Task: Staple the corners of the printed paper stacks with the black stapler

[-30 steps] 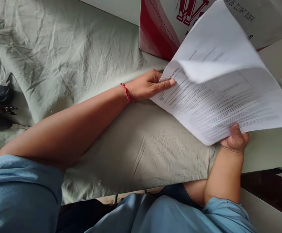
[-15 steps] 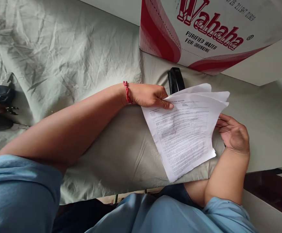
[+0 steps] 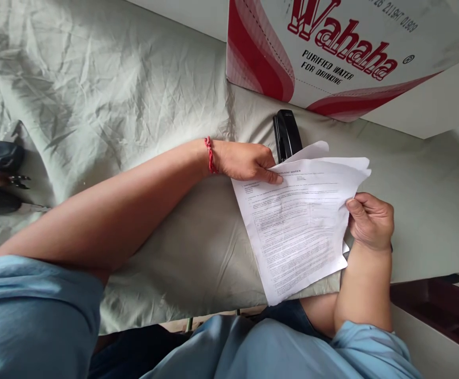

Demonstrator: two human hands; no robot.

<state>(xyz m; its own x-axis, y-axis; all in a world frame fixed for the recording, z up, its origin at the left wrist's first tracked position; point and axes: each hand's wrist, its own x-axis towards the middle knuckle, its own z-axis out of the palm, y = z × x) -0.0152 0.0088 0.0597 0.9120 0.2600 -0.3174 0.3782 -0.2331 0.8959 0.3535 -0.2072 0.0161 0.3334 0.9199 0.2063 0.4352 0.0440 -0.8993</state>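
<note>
Printed sheets (image 3: 300, 226), over the tabletop (image 3: 198, 252): likely light, limp, easily creased. Your left hand (image 3: 249, 162) pinches the top edge, your right hand (image 3: 371, 221) the right edge; hold margins lightly.

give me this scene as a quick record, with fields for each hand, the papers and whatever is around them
left hand: pinching the printed sheets near their top left corner, thumb on top
right hand: gripping their right edge, thumb on top
papers: more than one sheet, exact count unclear
wrist: red bracelet on the left
beyond papers: black stapler, near end hidden behind them
behind stapler: red and white carton marked Wahaha
surface: wrinkled pale green cloth
</note>
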